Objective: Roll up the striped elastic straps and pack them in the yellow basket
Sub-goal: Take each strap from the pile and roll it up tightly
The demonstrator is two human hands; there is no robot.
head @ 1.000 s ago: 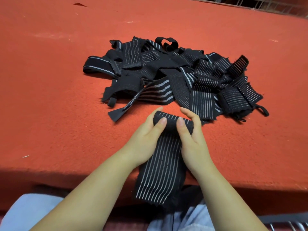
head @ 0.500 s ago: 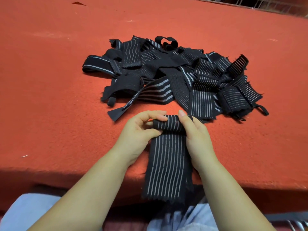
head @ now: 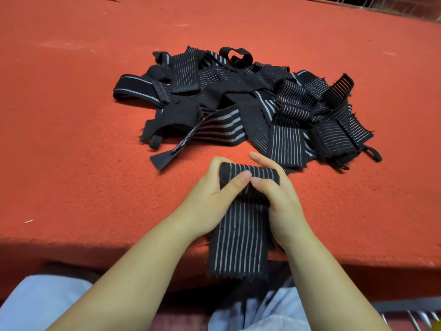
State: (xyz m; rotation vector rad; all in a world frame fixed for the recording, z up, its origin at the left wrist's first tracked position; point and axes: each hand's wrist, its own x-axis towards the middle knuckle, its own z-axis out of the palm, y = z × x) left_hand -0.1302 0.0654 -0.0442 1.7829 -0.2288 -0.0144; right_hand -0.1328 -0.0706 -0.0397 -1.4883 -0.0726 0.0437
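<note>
Strap (head: pixel 238 240) roll pinched between left hand (head: pixel 210 199), right hand (head: pixel 281 201); tail hanging.

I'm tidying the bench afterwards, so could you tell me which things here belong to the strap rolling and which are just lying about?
In the job:
- striped strap, gripped by left hand and right hand
- pile of straps

Lying about:
- white scrap
- metal rack

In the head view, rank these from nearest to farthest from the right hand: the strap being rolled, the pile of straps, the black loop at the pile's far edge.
From the right hand:
1. Strap being rolled, gripped in it.
2. Pile of straps, just beyond the fingertips.
3. Black loop, on the pile's far side.
</note>
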